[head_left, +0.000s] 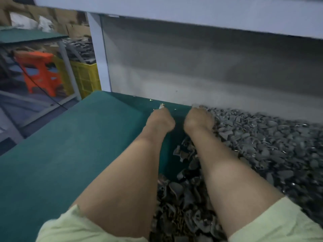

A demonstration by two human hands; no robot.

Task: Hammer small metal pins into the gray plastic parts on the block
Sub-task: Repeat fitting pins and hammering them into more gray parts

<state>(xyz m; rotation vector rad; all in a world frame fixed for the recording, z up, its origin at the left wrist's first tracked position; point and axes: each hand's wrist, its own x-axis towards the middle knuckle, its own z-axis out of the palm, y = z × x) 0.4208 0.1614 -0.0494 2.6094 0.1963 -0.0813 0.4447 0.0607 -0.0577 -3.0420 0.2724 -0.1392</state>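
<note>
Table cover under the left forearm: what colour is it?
Plain dark teal-green; the table cover shows best in the head view.

Left half of green desk [70,145] bare, open passage fr. front edge to back. Right half blocked by deep pile of gray plastic parts [262,145], spilling twd centre. Narrow green gap beside pile taken by left hand [160,121] & right hand [198,120]. Gray back panel [192,67] closes far edge; white post [98,55] at back-left corner; white beam [174,9] overhangs.
</note>
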